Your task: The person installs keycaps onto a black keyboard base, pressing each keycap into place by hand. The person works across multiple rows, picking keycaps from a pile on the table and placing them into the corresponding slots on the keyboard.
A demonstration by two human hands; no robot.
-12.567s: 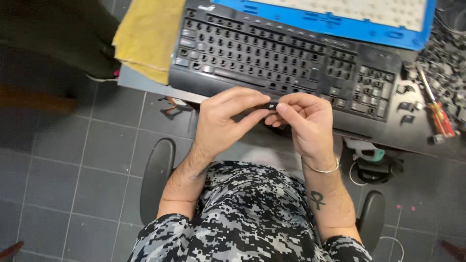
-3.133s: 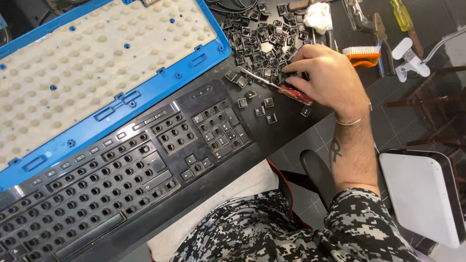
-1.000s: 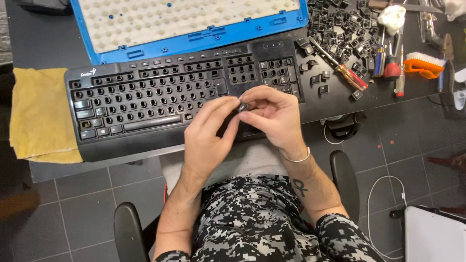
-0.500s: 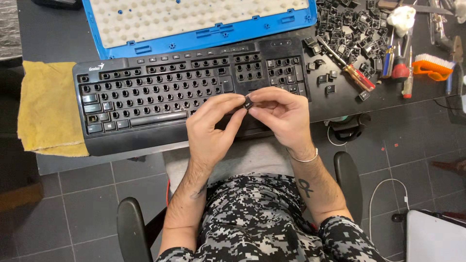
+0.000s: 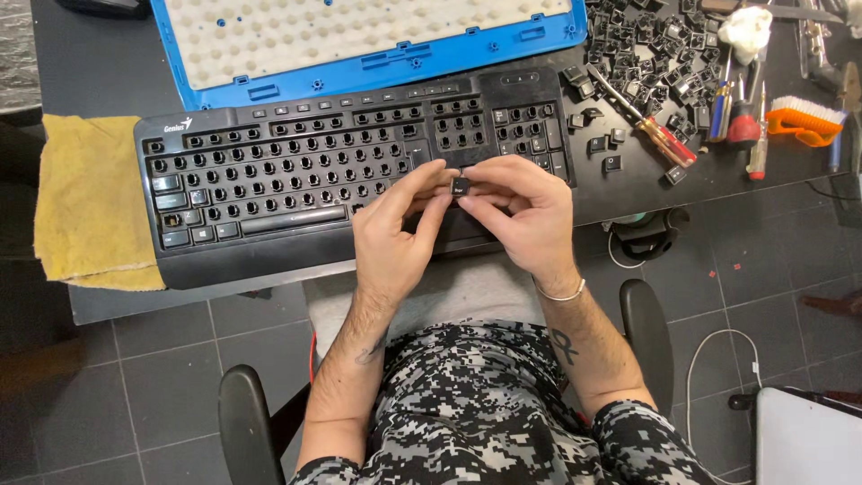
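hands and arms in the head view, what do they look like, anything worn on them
Both forearms are bare below short sleeves of a grey, black and white pixel-camouflage shirt. The right hand has a thin silver bangle at the wrist and a dark looped-cross tattoo on the forearm. The left hand wears nothing; a small dark tattoo marks its forearm.

A small black keycap is pinched between the fingertips of both hands, held face up just above the lower right part of a black keyboard. A pale marking is seen on its top. The keyboard lies flat on the bench, most of its keycaps removed, so that rows of round stems are exposed; a few keys are left at its left end.
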